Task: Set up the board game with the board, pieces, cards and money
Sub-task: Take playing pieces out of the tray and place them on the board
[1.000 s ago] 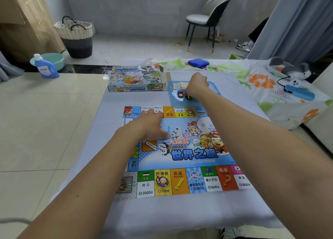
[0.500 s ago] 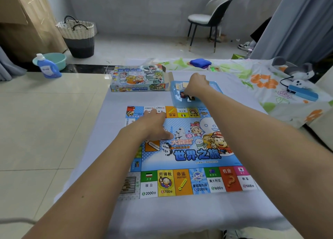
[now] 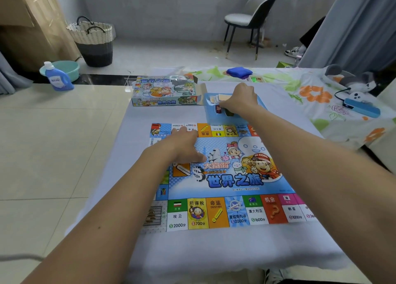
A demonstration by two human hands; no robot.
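Far left, off the counter: detergent bottle in front of a teal basin on the floor, woven basket behind them.

Counter is covered by a pale cloth. Game box is laid near the far edge, left of centre, end flap open toward the right.

Board is spread flat across the middle of the counter, printed side up. Left hand is laid on the board's far-left area, palm down, fingers straight and together, pressed onto the border squares; nothing is held.

Blue tray is placed just beyond the board's far edge, right of the box, apart from the board. Cards are stacked in its far part; small dark pieces are seen in its near compartments, partly hidden. Right hand is reached into the tray, fingers curled down at the pieces; what is pinched, if anything, cannot be told.

Right side: floral cloth with a blue pouch near the far edge and a blue device with a cable toward the right edge. A chair is stood on the floor beyond.
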